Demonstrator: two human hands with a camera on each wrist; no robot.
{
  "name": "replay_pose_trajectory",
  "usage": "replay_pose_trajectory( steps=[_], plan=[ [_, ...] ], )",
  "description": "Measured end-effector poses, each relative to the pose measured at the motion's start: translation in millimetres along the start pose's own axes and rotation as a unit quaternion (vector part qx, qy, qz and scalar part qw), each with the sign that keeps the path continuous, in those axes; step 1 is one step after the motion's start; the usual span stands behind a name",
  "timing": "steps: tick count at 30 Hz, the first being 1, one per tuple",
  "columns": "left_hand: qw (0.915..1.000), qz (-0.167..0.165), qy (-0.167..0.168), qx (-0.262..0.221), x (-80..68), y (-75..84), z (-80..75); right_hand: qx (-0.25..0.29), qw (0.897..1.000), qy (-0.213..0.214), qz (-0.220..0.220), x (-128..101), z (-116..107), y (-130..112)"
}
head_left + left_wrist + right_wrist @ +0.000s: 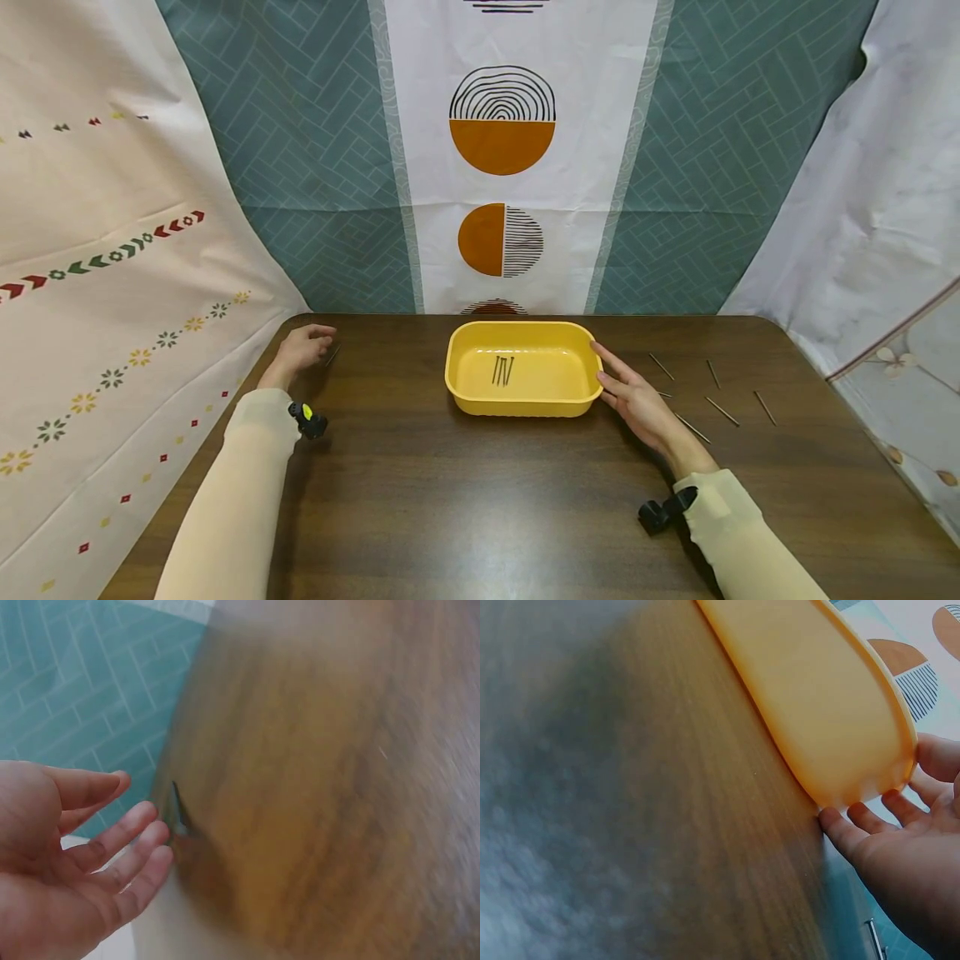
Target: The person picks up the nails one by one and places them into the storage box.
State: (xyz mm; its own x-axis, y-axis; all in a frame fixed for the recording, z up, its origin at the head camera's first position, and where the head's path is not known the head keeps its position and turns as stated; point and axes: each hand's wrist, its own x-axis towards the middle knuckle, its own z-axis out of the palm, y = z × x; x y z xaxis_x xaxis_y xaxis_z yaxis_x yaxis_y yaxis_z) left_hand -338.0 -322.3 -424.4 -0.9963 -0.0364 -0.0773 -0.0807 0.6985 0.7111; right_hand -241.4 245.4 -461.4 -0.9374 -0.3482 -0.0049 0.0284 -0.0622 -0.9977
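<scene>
A yellow plastic tray stands at the back middle of the table, with a few dark nails side by side on its floor. My right hand touches the tray's right end; its fingers are spread and fairly straight, as the right wrist view shows with the fingertips against the wall. At the far left, my left hand hovers by a single nail on the table. In the left wrist view its fingers are loosely bent and apart, holding nothing, and the nail lies just past the fingertips.
Several loose nails lie scattered on the brown wooden table to the right of the tray, some close to my right hand. Patterned cloth hangs along the table's back edge and both sides.
</scene>
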Motion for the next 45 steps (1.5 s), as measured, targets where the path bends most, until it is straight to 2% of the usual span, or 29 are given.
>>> replay_pose_trajectory(
  steps=[4,8,16,21,28,33,38,41,45],
  plan=[
    [0.9998,-0.009,-0.001,-0.019,-2.1,-9.1,1.4,0.0,1.0,-0.002,0.0,0.1,-0.1,0.9],
    [0.9998,-0.002,0.006,-0.016,-4.0,-12.0,1.5,0.002,1.0,-0.002,0.0,0.1,-0.1,0.9],
    [0.9995,0.012,0.01,0.029,-4.2,-8.2,5.4,0.003,1.0,0.0,0.0,0.0,0.2,-0.9],
    [0.9989,0.016,0.033,0.029,-2.3,-9.0,11.4,0.0,1.0,0.001,-0.001,-0.1,-0.6,0.0],
    [0.9982,0.01,0.053,0.025,-5.1,-1.5,20.1,0.001,1.0,-0.002,-0.001,-0.4,-0.1,-1.3],
    [0.9949,0.01,0.072,0.069,-3.7,3.0,26.8,-0.002,1.0,0.001,0.002,-0.6,-0.5,-2.3],
    [0.9927,0.005,0.051,0.109,-3.0,8.3,30.3,-0.003,1.0,-0.001,0.002,-0.9,-0.8,-1.8],
    [0.9936,-0.005,0.037,0.107,-3.5,9.8,30.9,-0.002,1.0,-0.003,0.001,-0.7,-0.9,-0.9],
    [0.9948,-0.006,0.036,0.096,-4.1,9.5,29.7,-0.001,1.0,-0.003,0.001,-0.4,-0.2,-0.6]
  ],
)
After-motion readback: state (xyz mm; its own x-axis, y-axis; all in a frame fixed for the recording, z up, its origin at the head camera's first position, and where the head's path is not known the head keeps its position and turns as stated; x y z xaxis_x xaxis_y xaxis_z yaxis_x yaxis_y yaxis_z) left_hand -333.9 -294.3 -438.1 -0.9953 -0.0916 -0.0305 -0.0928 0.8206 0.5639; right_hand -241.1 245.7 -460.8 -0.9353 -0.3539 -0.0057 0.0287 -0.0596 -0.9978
